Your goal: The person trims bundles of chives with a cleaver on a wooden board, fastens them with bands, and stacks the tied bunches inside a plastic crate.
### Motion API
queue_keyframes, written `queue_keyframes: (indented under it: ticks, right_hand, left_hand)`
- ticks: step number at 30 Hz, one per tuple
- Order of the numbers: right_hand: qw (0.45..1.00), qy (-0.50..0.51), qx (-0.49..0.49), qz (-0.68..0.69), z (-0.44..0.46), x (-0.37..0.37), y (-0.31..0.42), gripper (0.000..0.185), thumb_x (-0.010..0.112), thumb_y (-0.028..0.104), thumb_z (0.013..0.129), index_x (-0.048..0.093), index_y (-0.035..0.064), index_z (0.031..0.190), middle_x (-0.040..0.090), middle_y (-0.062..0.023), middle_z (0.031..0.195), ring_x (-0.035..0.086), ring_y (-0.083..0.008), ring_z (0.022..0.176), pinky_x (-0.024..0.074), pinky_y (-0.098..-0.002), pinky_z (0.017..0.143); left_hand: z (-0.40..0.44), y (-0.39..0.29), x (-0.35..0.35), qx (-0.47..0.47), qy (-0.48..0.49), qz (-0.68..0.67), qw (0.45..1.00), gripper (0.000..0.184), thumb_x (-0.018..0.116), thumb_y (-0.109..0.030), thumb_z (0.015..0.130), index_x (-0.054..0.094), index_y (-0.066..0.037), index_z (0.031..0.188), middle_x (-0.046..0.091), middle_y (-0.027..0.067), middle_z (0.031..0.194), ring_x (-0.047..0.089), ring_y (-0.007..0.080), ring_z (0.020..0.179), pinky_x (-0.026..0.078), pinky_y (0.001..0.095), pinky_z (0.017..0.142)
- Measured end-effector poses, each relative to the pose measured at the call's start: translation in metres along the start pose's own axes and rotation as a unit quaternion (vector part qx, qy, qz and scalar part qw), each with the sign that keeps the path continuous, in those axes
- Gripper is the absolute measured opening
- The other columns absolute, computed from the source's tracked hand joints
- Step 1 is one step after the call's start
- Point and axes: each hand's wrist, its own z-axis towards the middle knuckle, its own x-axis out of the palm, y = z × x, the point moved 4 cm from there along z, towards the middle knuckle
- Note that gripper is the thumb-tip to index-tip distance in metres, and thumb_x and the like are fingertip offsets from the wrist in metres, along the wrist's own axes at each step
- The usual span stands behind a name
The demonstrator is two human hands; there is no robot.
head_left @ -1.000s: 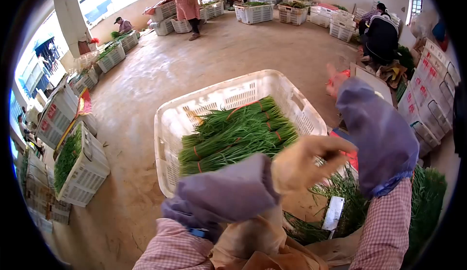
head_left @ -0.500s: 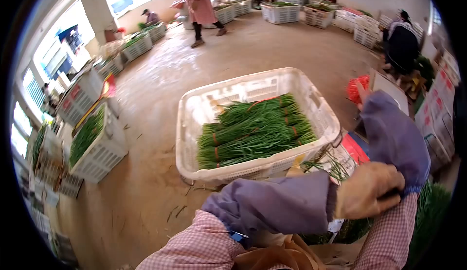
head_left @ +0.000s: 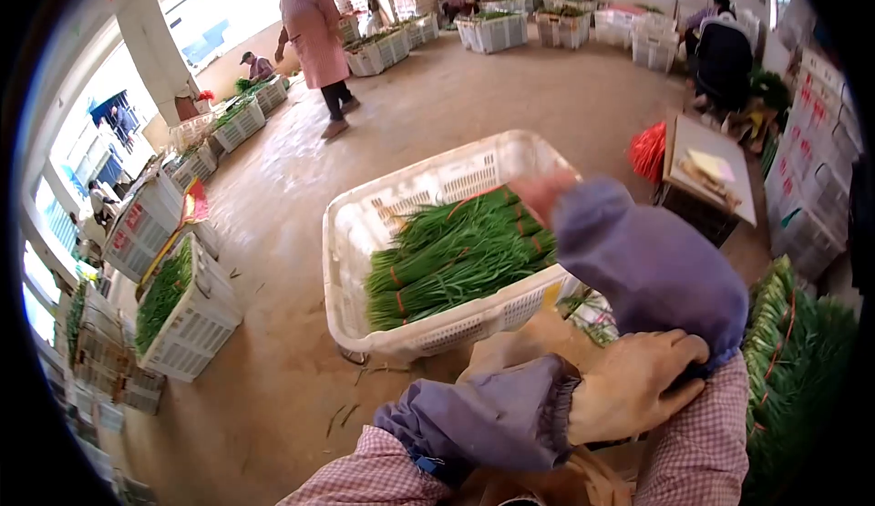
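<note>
Near the right hand [head_left: 544, 194] (blurred, grip unclear), green bundles [head_left: 456, 255], left hand [head_left: 638, 383] clutching sleeve [head_left: 654, 264]

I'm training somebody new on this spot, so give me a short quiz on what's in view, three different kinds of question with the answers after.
1. True or false: the left hand is resting on the green bundles in the nearest crate.

2. Multiple choice: what goes around those bundles?
a) white string
b) orange-red bands
c) black wire

3. Fill in: as the wearer sees it, the red tangle is on the ____ side of the pale board.

Key:
1. False; it is at the purple sleeve cover on the right arm.
2. b
3. left
</note>
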Motion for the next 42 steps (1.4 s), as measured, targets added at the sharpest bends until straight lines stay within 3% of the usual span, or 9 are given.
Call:
queue_keyframes:
  ticks: [5,9,14,21,24,27,30,36,42]
  right_hand:
    - [0.994,0.084,0.066,-0.017,-0.065,0.014,-0.028,0.042,0.058,0.023,0.088,0.053,0.0101,0.128,0.068,-0.0165,0.093,0.064,-0.0348,0.09,0.0477,-0.0437,0.088]
    - [0.98,0.15,0.127,-0.007,-0.15,0.026,-0.053,0.04,0.059,0.022,0.085,0.056,0.0098,0.124,0.068,-0.0171,0.094,0.064,-0.034,0.092,0.0482,-0.0434,0.088]
    - [0.936,0.231,0.265,0.021,-0.3,0.03,-0.084,0.038,0.06,0.022,0.082,0.06,0.0093,0.118,0.068,-0.0179,0.095,0.064,-0.0329,0.094,0.0488,-0.043,0.088]
    - [0.848,0.276,0.454,0.009,-0.463,-0.005,-0.152,0.036,0.062,0.021,0.078,0.066,0.0087,0.111,0.068,-0.019,0.097,0.064,-0.0314,0.097,0.0496,-0.0425,0.087]
    - [0.806,0.171,0.563,-0.066,-0.527,-0.052,-0.215,0.035,0.063,0.021,0.076,0.068,0.0084,0.108,0.068,-0.0195,0.098,0.064,-0.0308,0.099,0.05,-0.0422,0.087]
    - [0.752,-0.163,0.636,-0.069,-0.585,-0.129,-0.249,0.02,0.06,0.014,0.081,0.071,0.0059,0.096,0.065,-0.0132,0.064,0.061,-0.0221,0.048,0.0511,-0.0361,0.048]
    - [0.666,-0.385,0.631,0.103,-0.611,-0.195,-0.249,0.016,0.06,0.007,0.082,0.069,0.0008,0.093,0.066,-0.0105,0.07,0.061,-0.0172,0.05,0.0464,-0.032,0.042]
    - [0.678,-0.4,0.608,0.107,-0.642,-0.227,-0.253,0.007,0.063,0.01,0.081,0.066,0.0077,0.086,0.055,-0.0027,0.064,0.042,-0.0106,0.048,0.0291,-0.0292,0.042]
    - [0.591,-0.495,0.594,0.23,-0.689,-0.217,-0.285,0.015,0.062,0.02,0.089,0.065,0.0104,0.1,0.063,-0.0024,0.072,0.059,-0.0131,0.055,0.0476,-0.0282,0.045]
  left_hand:
    - [-0.004,0.013,0.038,-0.176,0.185,-0.265,0.93,0.033,0.068,-0.029,0.087,0.06,-0.001,0.102,0.065,0.0133,0.095,0.063,0.0273,0.091,0.049,0.0361,0.081]
    - [-0.019,0.025,0.096,-0.1,0.171,-0.257,0.946,0.029,0.065,-0.03,0.091,0.064,-0.003,0.102,0.065,0.0102,0.097,0.061,0.0173,0.089,0.049,0.0308,0.079]
    - [-0.011,-0.011,0.126,-0.242,0.242,-0.468,0.815,0.017,0.067,-0.018,0.091,0.061,-0.002,0.097,0.057,-0.003,0.08,0.05,0.0066,0.077,0.043,0.0226,0.069]
    - [-0.013,-0.082,0.148,-0.117,0.346,-0.339,0.867,0.02,0.067,-0.016,0.09,0.057,0.0,0.098,0.056,0.0017,0.08,0.05,0.0071,0.076,0.043,0.0247,0.066]
    - [-0.023,-0.081,0.164,-0.032,0.337,-0.293,0.894,0.02,0.069,-0.004,0.078,0.059,-0.002,0.096,0.058,0.0076,0.082,0.056,0.0176,0.078,0.045,0.0297,0.071]
    - [-0.019,-0.074,0.179,0.128,0.225,-0.19,0.947,0.029,0.066,0.006,0.065,0.06,-0.005,0.092,0.058,0.0128,0.08,0.057,0.0309,0.074,0.046,0.0339,0.07]
    - [-0.019,-0.06,0.22,0.056,0.141,-0.201,0.968,0.028,0.064,0.008,0.066,0.058,-0.005,0.089,0.057,0.012,0.08,0.057,0.0311,0.073,0.046,0.0358,0.068]
    - [-0.015,-0.071,0.257,0.158,-0.023,-0.141,0.977,0.045,0.066,0.004,0.065,0.063,-0.004,0.11,0.058,0.0135,0.083,0.058,0.0347,0.076,0.046,0.0434,0.068]
    - [-0.026,-0.063,0.275,0.084,-0.053,-0.131,0.986,0.06,0.065,-0.001,0.071,0.051,-0.005,0.129,0.06,0.0139,0.098,0.059,0.0346,0.092,0.046,0.0411,0.084]
